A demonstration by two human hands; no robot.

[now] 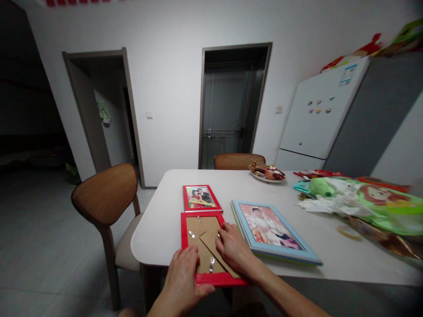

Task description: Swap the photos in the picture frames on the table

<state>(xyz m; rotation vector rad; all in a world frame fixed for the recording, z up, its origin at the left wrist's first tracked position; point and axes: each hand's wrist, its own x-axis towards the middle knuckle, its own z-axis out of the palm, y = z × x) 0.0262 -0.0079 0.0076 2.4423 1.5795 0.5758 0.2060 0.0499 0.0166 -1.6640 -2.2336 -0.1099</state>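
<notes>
A red photo frame point(184, 233) lies face down at the table's near edge, its brown backing board point(208, 229) facing up. Metal clips point(192, 235) show along the backing, and a slanted stand flap point(214, 253) crosses it. My left hand point(187, 270) grips the frame's lower left corner, thumb along the bottom edge. Curled fingers of my right hand point(233, 246) press on the right side of the backing and frame; what lies under them is hidden. Just beyond is a second red frame point(202, 197), face up with a photo of two people.
Right of my hands, a light-blue frame point(274, 229) tops a stack. A plate point(267, 174) stands at the far edge. Crumpled packaging point(357, 198) and a tape roll point(349, 232) cover the table's right side. Wooden chairs point(107, 193) stand left and behind, a fridge point(317, 110) back right.
</notes>
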